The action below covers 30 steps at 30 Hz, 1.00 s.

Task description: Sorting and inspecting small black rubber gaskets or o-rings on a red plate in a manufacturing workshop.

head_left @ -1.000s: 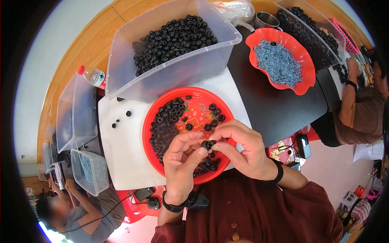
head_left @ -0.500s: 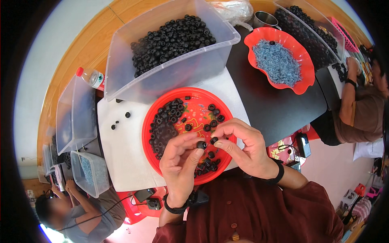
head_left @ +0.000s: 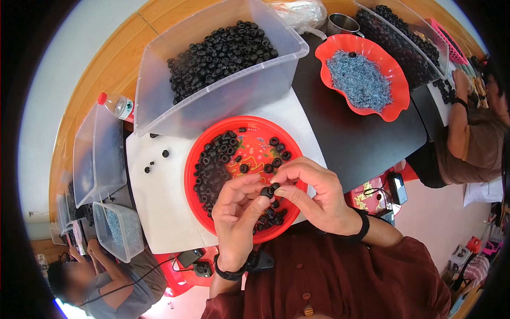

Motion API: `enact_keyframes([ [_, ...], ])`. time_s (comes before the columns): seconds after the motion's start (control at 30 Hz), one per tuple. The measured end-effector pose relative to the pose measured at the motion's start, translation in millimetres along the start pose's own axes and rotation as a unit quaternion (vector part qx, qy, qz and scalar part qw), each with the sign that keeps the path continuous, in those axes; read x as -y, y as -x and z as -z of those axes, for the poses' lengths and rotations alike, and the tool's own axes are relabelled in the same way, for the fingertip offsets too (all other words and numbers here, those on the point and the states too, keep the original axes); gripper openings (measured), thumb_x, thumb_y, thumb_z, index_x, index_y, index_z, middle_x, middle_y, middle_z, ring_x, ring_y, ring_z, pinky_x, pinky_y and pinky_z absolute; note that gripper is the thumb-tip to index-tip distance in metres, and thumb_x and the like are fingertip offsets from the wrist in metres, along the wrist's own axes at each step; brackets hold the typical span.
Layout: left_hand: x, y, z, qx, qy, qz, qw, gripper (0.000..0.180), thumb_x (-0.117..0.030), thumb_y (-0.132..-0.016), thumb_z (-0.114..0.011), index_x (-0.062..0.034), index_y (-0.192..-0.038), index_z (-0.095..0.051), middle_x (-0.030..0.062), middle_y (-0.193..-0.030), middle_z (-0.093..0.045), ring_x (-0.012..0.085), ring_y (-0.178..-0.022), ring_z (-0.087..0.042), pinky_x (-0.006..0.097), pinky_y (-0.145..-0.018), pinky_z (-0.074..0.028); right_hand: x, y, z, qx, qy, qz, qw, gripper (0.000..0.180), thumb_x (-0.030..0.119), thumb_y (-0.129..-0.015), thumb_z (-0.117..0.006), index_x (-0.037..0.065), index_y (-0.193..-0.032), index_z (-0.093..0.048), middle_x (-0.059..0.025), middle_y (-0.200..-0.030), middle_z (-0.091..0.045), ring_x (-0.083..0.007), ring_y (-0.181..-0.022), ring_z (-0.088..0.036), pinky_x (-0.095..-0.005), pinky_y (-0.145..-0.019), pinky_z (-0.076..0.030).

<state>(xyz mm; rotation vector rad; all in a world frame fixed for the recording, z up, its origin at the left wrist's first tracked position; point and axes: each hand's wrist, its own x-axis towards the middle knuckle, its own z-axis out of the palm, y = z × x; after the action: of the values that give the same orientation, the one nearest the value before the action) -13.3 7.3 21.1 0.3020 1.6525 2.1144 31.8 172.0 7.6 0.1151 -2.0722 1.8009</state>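
My left hand pinches a small black ring-shaped part between thumb and fingertips. Between thumb and forefinger, my right hand grips another small black round part, and the two parts meet end to end. Both hands hover over the near half of a round red tray with a printed bottom. Black rings are heaped on the tray's left side. A few separate black round parts lie at its right, and more sit beneath my hands, partly hidden by them.
Behind the tray stands a large clear bin of black rings. A scalloped red bowl at the right holds small bluish clear pieces. Loose parts dot the white sheet. A bottle stands back left. Two other people work at the sides.
My hands have come together: the part in my right hand has moved left and down against the one in my left, closing the gap between them. The whole view has shifted slightly.
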Motion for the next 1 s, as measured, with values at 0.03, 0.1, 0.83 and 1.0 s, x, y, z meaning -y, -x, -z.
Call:
enact_keyframes([
  [0.03, -0.9, -0.2, -0.9, 0.000, 0.000, 0.000, 1.000, 0.033, 0.005, -0.086, -0.060, 0.0006, -0.117, -0.052, 0.0099, -0.101, -0.065, 0.0135, -0.090, -0.062, 0.025, -0.081, -0.049, -0.6, 0.1, -0.3, 0.000, 0.006, 0.015, 1.000, 0.014, 0.001, -0.084, -0.064, -0.003, -0.096, -0.060, -0.0121, -0.091, -0.061, -0.0199, -0.080, -0.062, -0.0289, -0.071, -0.049],
  [0.1, -2.2, -1.2, -2.0, -0.008, 0.021, 0.031, 0.999, 0.033, 0.005, -0.086, -0.060, 0.0009, -0.117, -0.052, 0.0100, -0.100, -0.065, 0.0140, -0.089, -0.062, 0.025, -0.080, -0.050, 0.2, -0.8, -0.1, 0.002, 0.010, 0.015, 1.000, 0.014, 0.001, -0.084, -0.064, -0.003, -0.097, -0.059, -0.0122, -0.091, -0.061, -0.0205, -0.080, -0.062, -0.0292, -0.071, -0.049],
  [0.83, 6.8, -7.0, -6.1, -0.033, 0.088, 0.026, 0.995, 0.028, 0.004, -0.085, -0.061, 0.0003, -0.113, -0.056, 0.0086, -0.098, -0.066, 0.0108, -0.084, -0.063, 0.021, -0.073, -0.050, -3.7, 4.5, -6.6, -0.083, 0.326, 0.227, 0.914, 0.032, 0.008, -0.070, -0.075, 0.004, -0.101, -0.068, -0.0050, -0.096, -0.066, -0.0145, -0.071, -0.061, -0.0300, -0.066, -0.039],
  [1.0, 5.1, -7.1, -6.5, -0.023, 0.133, 0.052, 0.989, 0.028, 0.003, -0.086, -0.060, 0.0001, -0.114, -0.057, 0.0085, -0.102, -0.066, 0.0113, -0.090, -0.062, 0.024, -0.079, -0.050, 2.0, 5.7, -6.1, -0.076, 0.362, 0.227, 0.901, 0.042, 0.014, -0.067, -0.079, 0.004, -0.106, -0.066, -0.0043, -0.097, -0.065, -0.0136, -0.072, -0.062, -0.0313, -0.071, -0.038],
])
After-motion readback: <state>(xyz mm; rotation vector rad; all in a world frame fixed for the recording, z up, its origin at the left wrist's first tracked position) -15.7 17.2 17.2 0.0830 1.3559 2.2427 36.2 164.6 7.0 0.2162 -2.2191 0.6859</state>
